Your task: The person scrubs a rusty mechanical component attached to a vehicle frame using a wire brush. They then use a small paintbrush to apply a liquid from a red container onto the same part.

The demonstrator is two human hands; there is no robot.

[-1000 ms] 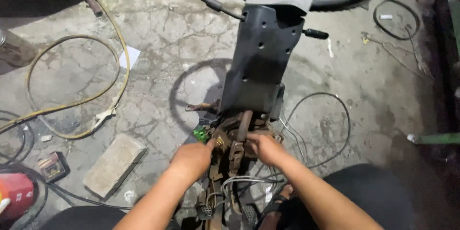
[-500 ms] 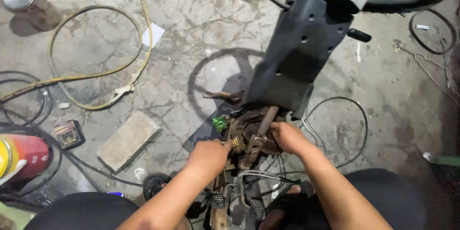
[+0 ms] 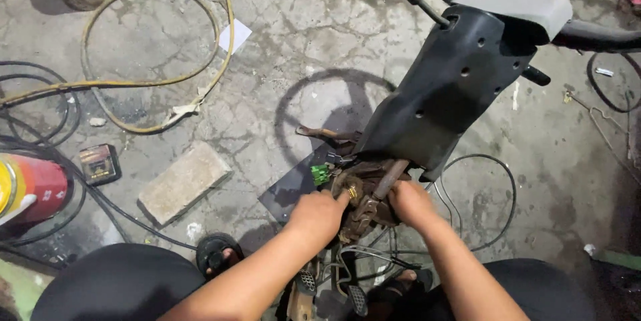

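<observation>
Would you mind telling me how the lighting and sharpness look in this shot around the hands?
Head view: light from above, casting a round shadow on the concrete floor; left hand and right hand evenly lit and fairly sharp on the rusty bracket; lower corners dark; slight wide-angle bend at the edges.

My left hand point(image 3: 319, 214) and right hand point(image 3: 408, 202) cover the near end of the rusty bracket point(image 3: 366, 191), so I cannot tell what my fingertips pinch there. Above the bracket, the black cover point(image 3: 454, 87) hides the column beneath it. Far left of the bracket, the red canister point(image 3: 33, 191) is cut by the picture's edge. Below it, my knees run out of view.
</observation>
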